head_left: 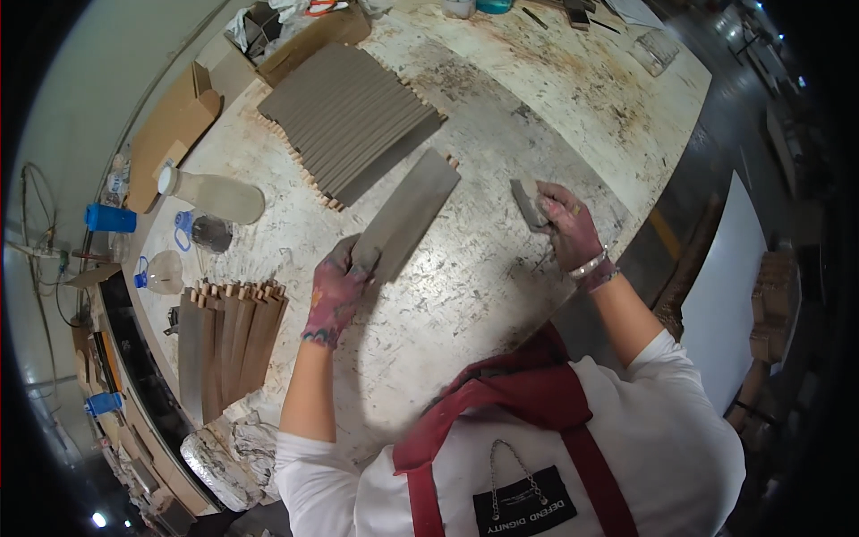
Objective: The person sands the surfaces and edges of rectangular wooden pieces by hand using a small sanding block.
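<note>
Apron: red straps over a white shirt, closest to the camera, at the lower edge.
Left hand (pixel 338 288): stained, closed on the near end of the grey slat (pixel 407 215), thumb on top.
Grey slat: flat grey-coated wooden strip lying slantwise on the bench (pixel 465 295), its far end pointing at the slat stack; bare wood pegs show at that end.
Right hand (pixel 565 224): closed around a small grey sanding block (pixel 528 202), just right of the slat and apart from it.
Handling: the slat looks stiff, thin and light; likely safest held at the end or along the edges, since the coated face could mark.
Slat stack (pixel 351 116): grey slats overlapped in a row, beyond the slat.
Brown slats (pixel 228 345): uncoated, left of the slat near the bench edge.
Plastic bottles (pixel 215 197): left of the slat, lying down.
Cardboard (pixel 174 125): far left of the stack.
Obstruction: nothing lies between the hands and the slat.
</note>
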Demonstrator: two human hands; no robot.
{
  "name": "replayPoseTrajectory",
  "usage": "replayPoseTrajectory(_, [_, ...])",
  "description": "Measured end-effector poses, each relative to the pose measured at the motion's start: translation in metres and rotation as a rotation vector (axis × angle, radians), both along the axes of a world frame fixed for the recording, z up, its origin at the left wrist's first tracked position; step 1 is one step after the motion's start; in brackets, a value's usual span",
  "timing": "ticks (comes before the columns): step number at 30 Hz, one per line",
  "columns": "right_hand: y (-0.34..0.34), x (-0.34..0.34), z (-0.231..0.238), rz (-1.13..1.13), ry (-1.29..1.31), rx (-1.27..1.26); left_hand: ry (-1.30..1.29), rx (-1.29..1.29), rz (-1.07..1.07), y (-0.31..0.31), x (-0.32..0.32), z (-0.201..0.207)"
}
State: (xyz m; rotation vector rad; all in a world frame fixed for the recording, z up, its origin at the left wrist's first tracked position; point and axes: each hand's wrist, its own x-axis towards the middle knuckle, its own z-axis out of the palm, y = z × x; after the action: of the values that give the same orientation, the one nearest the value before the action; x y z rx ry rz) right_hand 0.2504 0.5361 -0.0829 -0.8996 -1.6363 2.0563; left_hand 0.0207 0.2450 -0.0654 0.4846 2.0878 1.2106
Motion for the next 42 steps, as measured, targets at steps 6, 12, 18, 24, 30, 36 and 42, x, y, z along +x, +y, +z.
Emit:
replayPoseTrajectory(6, [-0.009,-0.043,0.024,0.145,-0.058,0.415,1.022,-0.040,-0.275,0.022,0.041,0.023])
replayPoseTrajectory(12, [-0.022,-0.117,0.003,0.321,-0.136,0.890,1.030,-0.126,-0.372,0.030,0.051,-0.019])
replayPoseTrajectory(18, [-0.025,-0.104,0.005,0.334,-0.267,0.940,1.011,-0.172,-0.328,0.032,0.055,-0.020])
replayPoseTrajectory(24, [-0.032,-0.030,0.030,0.505,-0.219,0.941,0.783,-0.041,-0.372,0.024,0.020,-0.027])
replayPoseTrajectory(30, [-0.130,-0.076,0.036,1.133,0.024,1.309,0.995,-0.019,-0.511,0.029,-0.005,-0.024])
replayPoseTrajectory(36, [-0.120,-0.086,-0.010,0.995,0.329,1.459,0.983,-0.011,-0.506,0.027,-0.008,-0.029])
replayPoseTrajectory(42, [0.009,-0.057,-0.012,0.366,-0.045,1.451,0.992,0.015,-0.535,0.033,-0.011,-0.023])
